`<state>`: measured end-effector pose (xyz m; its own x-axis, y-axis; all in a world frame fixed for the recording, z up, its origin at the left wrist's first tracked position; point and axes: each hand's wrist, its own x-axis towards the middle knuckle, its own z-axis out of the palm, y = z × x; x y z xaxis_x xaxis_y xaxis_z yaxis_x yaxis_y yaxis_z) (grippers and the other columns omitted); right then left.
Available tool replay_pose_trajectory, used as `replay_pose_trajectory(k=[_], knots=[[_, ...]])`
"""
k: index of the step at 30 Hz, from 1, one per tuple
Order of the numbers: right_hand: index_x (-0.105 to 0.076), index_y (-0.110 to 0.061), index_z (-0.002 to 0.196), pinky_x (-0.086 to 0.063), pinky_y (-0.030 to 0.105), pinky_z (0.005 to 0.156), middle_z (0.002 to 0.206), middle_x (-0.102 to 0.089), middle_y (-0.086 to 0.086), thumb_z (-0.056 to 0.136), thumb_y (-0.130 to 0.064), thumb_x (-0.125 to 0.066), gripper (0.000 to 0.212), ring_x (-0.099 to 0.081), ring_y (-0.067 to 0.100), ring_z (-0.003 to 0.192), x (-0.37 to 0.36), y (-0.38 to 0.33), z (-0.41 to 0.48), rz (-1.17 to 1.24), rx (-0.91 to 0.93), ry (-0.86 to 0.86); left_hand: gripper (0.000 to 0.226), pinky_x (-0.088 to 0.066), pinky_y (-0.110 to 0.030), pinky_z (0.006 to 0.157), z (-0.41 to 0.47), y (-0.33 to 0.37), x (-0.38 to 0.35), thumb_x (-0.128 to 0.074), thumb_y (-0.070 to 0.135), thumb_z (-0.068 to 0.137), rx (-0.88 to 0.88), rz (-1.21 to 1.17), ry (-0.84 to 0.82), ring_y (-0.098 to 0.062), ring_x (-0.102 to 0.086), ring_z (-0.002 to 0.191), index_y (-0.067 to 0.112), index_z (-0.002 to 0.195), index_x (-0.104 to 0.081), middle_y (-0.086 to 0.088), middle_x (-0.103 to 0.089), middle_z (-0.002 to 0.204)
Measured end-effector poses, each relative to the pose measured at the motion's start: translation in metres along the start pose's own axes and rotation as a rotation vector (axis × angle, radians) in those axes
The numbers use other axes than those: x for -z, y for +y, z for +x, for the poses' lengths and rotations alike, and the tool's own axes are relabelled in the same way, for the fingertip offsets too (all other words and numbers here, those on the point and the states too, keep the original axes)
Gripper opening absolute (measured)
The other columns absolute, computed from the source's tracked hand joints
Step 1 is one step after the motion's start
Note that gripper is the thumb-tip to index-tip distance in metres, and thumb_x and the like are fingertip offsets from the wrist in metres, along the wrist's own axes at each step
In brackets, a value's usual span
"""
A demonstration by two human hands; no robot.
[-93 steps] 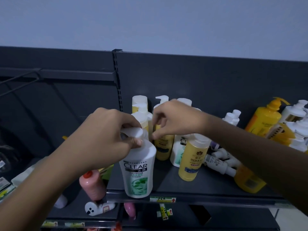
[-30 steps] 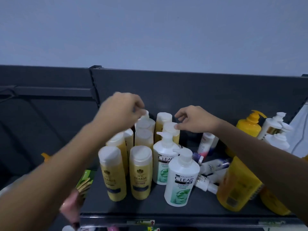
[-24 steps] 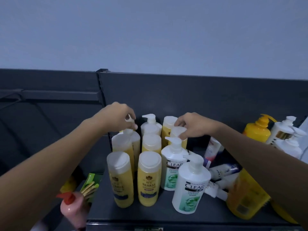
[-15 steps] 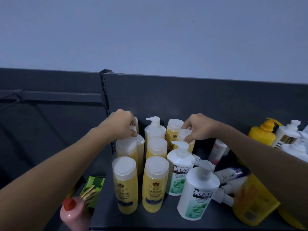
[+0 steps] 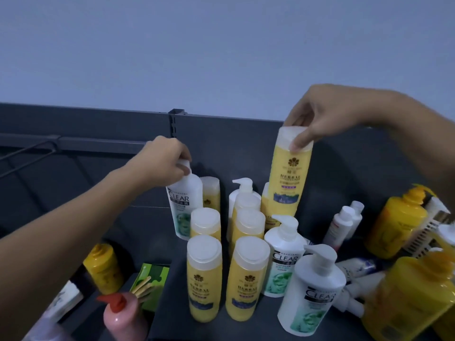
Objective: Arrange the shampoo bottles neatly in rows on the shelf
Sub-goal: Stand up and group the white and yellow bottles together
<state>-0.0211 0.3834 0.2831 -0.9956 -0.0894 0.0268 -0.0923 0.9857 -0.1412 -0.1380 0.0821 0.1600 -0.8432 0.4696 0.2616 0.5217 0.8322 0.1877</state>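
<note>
My left hand (image 5: pixel 163 161) grips the pump top of a white CLEAR bottle (image 5: pixel 184 205), lifted and tilted at the back left of the dark shelf (image 5: pixel 170 299). My right hand (image 5: pixel 320 119) holds a yellow HERBAL bottle (image 5: pixel 289 173) by its cap, raised above the back of the group. On the shelf stand two rows of yellow HERBAL bottles (image 5: pixel 203 279) (image 5: pixel 246 276). To their right stand two white CLEAR pump bottles (image 5: pixel 283 257) (image 5: pixel 312 289), one behind the other.
Large yellow pump bottles (image 5: pixel 396 217) (image 5: pixel 408 301) stand at the right, with small white bottles upright (image 5: pixel 342 222) and lying (image 5: pixel 357 267) between them and the rows. A pink bottle with a red cap (image 5: pixel 120 316), a green box (image 5: pixel 152 281) and a yellow bottle (image 5: pixel 103 267) sit lower left.
Both hands have lifted their bottles off the shelf: the right hand raised a yellow HERBAL bottle high, the left hand pulled a white CLEAR bottle up and leftward.
</note>
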Motion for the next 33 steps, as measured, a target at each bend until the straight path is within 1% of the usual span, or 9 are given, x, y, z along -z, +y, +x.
replay_pose_trajectory(k=[4, 11, 14, 17, 20, 24, 28, 31, 33], knots=[[-0.081, -0.022, 0.098, -0.062, 0.036, 0.085, 0.088, -0.081, -0.009, 0.078, -0.025, -0.088, 0.021, -0.078, 0.016, 0.085, 0.021, -0.026, 0.016, 0.098, 0.073, 0.063, 0.027, -0.055, -0.043, 0.094, -0.006, -0.014, 0.03, -0.069, 0.024, 0.087, 0.03, 0.013, 0.05, -0.028, -0.064, 0.111, 0.025, 0.113, -0.075, -0.001, -0.073, 0.114], [-0.081, -0.02, 0.098, -0.063, 0.041, 0.087, 0.089, -0.081, -0.005, 0.078, -0.026, -0.088, 0.022, -0.078, 0.019, 0.088, 0.015, -0.053, 0.051, 0.176, 0.164, 0.072, 0.026, -0.049, -0.034, 0.09, -0.019, -0.032, 0.073, -0.073, 0.02, 0.088, 0.035, 0.01, 0.161, -0.026, -0.064, 0.11, 0.02, 0.114, -0.076, -0.003, -0.075, 0.111], [-0.082, -0.02, 0.096, -0.063, 0.044, 0.087, 0.089, -0.081, -0.003, 0.076, -0.026, -0.088, 0.022, -0.078, 0.022, 0.087, 0.003, -0.063, 0.068, 0.204, 0.196, 0.057, 0.026, -0.049, -0.035, 0.091, -0.026, -0.039, 0.086, -0.075, 0.02, 0.087, 0.046, 0.009, 0.187, -0.026, -0.064, 0.112, 0.02, 0.113, -0.076, -0.004, -0.076, 0.112], [-0.082, -0.018, 0.097, -0.063, 0.045, 0.086, 0.089, -0.081, -0.002, 0.076, -0.028, -0.088, 0.025, -0.079, 0.021, 0.085, -0.017, -0.073, 0.087, 0.207, 0.209, 0.023, 0.025, -0.045, -0.032, 0.086, -0.034, -0.044, 0.099, -0.074, 0.018, 0.086, 0.052, -0.003, 0.225, -0.024, -0.065, 0.108, 0.02, 0.112, -0.077, -0.005, -0.076, 0.11], [-0.081, -0.016, 0.099, -0.065, 0.038, 0.078, 0.089, -0.08, -0.004, 0.074, -0.029, -0.089, 0.029, -0.077, 0.015, 0.084, -0.045, -0.081, 0.102, 0.193, 0.207, -0.004, 0.024, -0.043, -0.03, 0.082, -0.043, -0.042, 0.111, -0.073, 0.017, 0.087, 0.054, -0.006, 0.259, -0.018, -0.062, 0.098, 0.02, 0.11, -0.077, -0.003, -0.077, 0.106], [-0.08, -0.02, 0.1, -0.061, 0.029, 0.07, 0.09, -0.076, -0.01, 0.07, -0.037, -0.09, 0.035, -0.072, 0.009, 0.083, -0.099, -0.084, 0.112, 0.087, 0.216, -0.025, 0.024, -0.041, -0.021, 0.061, -0.051, -0.036, 0.124, -0.07, 0.017, 0.091, 0.051, -0.018, 0.278, -0.007, -0.057, 0.076, 0.021, 0.114, -0.076, 0.0, -0.075, 0.106], [-0.081, -0.021, 0.093, -0.061, 0.032, 0.07, 0.085, -0.074, -0.012, 0.061, -0.043, -0.093, 0.041, -0.07, 0.01, 0.081, -0.152, -0.078, 0.116, 0.057, 0.164, -0.061, 0.023, -0.04, -0.026, 0.074, -0.055, -0.032, 0.134, -0.07, 0.021, 0.092, 0.042, -0.012, 0.31, -0.01, -0.059, 0.082, 0.023, 0.114, -0.076, 0.002, -0.075, 0.106], [-0.081, -0.019, 0.087, -0.063, 0.038, 0.068, 0.083, -0.076, -0.006, 0.055, -0.045, -0.092, 0.043, -0.071, 0.015, 0.078, -0.176, -0.071, 0.115, 0.021, 0.13, -0.09, 0.022, -0.037, -0.016, 0.071, -0.055, -0.029, 0.14, -0.07, 0.025, 0.091, 0.029, 0.002, 0.323, -0.009, -0.059, 0.086, 0.026, 0.112, -0.077, 0.005, -0.074, 0.1], [-0.081, -0.016, 0.084, -0.064, 0.042, 0.068, 0.083, -0.077, -0.001, 0.054, -0.047, -0.089, 0.043, -0.072, 0.019, 0.078, -0.186, -0.066, 0.115, 0.029, 0.124, -0.079, 0.022, -0.038, -0.016, 0.073, -0.054, -0.024, 0.144, -0.07, 0.026, 0.091, 0.003, 0.006, 0.333, -0.01, -0.062, 0.092, 0.026, 0.111, -0.077, 0.005, -0.074, 0.099]])
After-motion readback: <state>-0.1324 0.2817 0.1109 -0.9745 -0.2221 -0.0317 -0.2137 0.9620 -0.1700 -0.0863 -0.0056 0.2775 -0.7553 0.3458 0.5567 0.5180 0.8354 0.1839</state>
